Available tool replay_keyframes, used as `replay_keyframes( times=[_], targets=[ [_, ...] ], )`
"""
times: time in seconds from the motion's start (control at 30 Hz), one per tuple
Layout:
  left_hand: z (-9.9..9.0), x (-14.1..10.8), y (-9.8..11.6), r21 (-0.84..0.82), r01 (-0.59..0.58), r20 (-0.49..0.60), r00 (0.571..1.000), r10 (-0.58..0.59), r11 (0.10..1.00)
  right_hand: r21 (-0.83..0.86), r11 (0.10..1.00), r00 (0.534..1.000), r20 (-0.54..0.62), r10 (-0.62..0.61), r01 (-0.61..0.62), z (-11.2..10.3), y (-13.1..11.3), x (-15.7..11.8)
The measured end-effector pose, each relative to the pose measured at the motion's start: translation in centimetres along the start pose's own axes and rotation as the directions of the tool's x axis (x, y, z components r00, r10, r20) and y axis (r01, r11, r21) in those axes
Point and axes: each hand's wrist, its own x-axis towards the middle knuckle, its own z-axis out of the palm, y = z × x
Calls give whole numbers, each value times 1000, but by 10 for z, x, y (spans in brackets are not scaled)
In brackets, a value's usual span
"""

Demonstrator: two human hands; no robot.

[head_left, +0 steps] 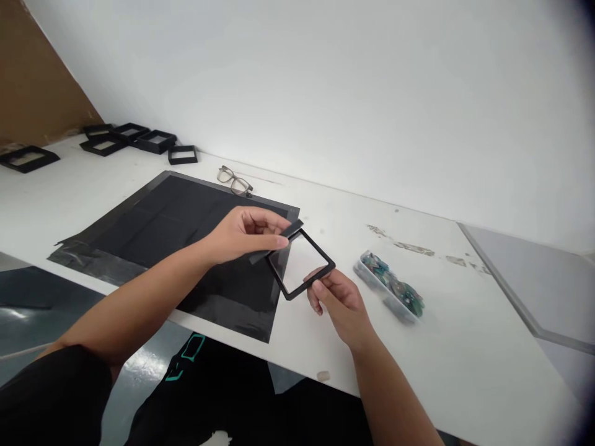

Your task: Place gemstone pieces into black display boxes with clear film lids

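My right hand (343, 305) grips the lower right corner of a small square black frame (281, 282), thumb on top and fingers beneath. The frame is tilted above the table, and its middle is see-through or open; I cannot tell which. In my left hand (248, 234), a flat black strip (293, 229) is pinched between thumb and fingers. That strip lies along the frame's upper left side; whether it is fixed to the frame cannot be seen. Under the left forearm lies a large black mat (181, 214) with taped edges.
Eyeglasses (233, 181) rest behind the mat. Several black frames (157, 141) sit at the far left by the wall. A clear plastic box (383, 286) of green pieces stands right of my hands. A small pale piece (323, 375) lies near the table's front edge.
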Motion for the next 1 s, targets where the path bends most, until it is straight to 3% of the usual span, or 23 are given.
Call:
replay_keyframes(
  times=[0.17,0.3,0.4,0.6,0.73,0.83,0.93,0.97,1.0],
  targets=[
    [-9,1,13,-51,-13,-154,988,5,999,41,999,1000,22,8,-9,-1,-2,1],
    [-16,10,5,10,48,-229,972,-45,999,-4,999,999,9,34,-34,1,-2,1],
    [-19,17,-11,119,77,-227,973,-49,990,-88,994,998,-1,70,-70,5,2,3],
    [-10,19,-39,368,-6,-184,980,79,930,-351,931,990,-124,61,-101,10,13,7],
    [-11,14,-39,533,-49,-204,961,185,844,-599,784,954,-298,-30,-163,8,2,1],
    [-22,14,-31,659,-45,-238,934,266,751,-745,612,874,-454,-174,-265,-4,-16,-16],
    [-39,18,-27,720,15,-266,929,256,694,-801,463,760,-556,-337,-380,-33,-31,-42],
    [-45,21,-27,716,33,-260,939,223,697,-816,406,738,-560,-377,-412,-46,-34,-51],
    [-51,23,-27,719,42,-247,948,199,694,-856,267,749,-516,-415,-442,-60,-36,-60]
  ],
)
